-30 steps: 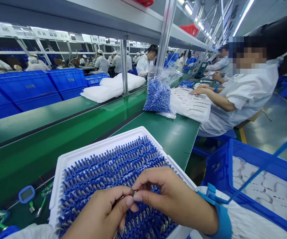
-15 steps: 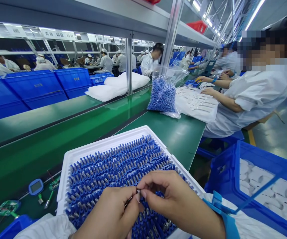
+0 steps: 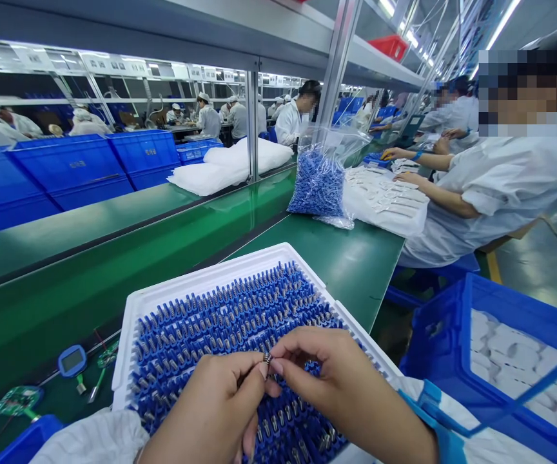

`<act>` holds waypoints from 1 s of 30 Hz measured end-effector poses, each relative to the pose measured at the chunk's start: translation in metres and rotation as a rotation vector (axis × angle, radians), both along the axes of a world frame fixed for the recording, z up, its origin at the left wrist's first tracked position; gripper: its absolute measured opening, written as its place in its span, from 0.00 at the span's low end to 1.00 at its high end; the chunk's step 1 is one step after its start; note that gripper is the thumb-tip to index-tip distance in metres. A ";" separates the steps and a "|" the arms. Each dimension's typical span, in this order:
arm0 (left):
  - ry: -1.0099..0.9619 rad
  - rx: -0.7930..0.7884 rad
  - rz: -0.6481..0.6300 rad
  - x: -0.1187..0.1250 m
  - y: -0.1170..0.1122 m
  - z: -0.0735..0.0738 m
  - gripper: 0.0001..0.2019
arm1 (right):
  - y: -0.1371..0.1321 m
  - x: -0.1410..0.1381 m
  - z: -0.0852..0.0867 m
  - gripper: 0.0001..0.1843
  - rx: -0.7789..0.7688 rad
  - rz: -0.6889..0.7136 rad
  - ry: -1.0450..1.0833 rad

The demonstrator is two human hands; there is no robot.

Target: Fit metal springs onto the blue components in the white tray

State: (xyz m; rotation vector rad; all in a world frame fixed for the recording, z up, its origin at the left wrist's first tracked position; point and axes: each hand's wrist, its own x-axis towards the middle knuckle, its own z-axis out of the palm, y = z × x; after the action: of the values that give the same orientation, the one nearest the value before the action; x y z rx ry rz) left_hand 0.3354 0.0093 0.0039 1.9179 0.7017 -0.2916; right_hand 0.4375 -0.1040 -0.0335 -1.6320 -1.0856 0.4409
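Note:
My left hand point(image 3: 225, 393) and my right hand point(image 3: 317, 367) meet fingertip to fingertip over a white foam tray point(image 3: 162, 293). Between their pinched thumbs and forefingers is a small dark metal coil spring point(image 3: 267, 358), mostly covered by the fingers. Both hands are closed on it. Rows of blue plastic pieces with metal springs point(image 3: 225, 316) fill the tray beneath. A blue strap with a cord point(image 3: 433, 412) circles my right wrist.
Left of the tray lie a small display module point(image 3: 72, 361) and green circuit boards point(image 3: 19, 401). Behind it stands a clear bag of blue parts point(image 3: 318, 183). A blue crate point(image 3: 436, 338) with white pieces is at right, near a seated co-worker point(image 3: 505, 174).
Both hands stay pinched together, with the spring now tilted and more hidden between the fingertips. The view has shifted slightly, and the hands remain over the tray.

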 end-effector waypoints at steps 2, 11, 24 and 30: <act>-0.005 -0.036 -0.003 -0.001 0.002 -0.004 0.16 | -0.001 0.000 -0.001 0.08 0.030 0.010 -0.106; 0.041 -0.183 0.041 0.002 0.007 -0.010 0.21 | -0.004 0.002 -0.007 0.09 0.093 0.078 -0.470; 0.036 -0.101 0.038 0.004 0.001 -0.011 0.21 | -0.005 0.000 -0.013 0.07 0.112 0.006 -0.566; 0.017 -0.081 0.006 0.001 0.008 -0.009 0.20 | -0.006 0.007 -0.005 0.08 0.092 0.065 -0.154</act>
State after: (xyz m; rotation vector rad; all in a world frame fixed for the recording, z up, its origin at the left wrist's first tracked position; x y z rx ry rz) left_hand 0.3362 0.0177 -0.0056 1.8381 0.6971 -0.3281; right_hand 0.4448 -0.1096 -0.0380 -1.5721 -1.2586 0.3069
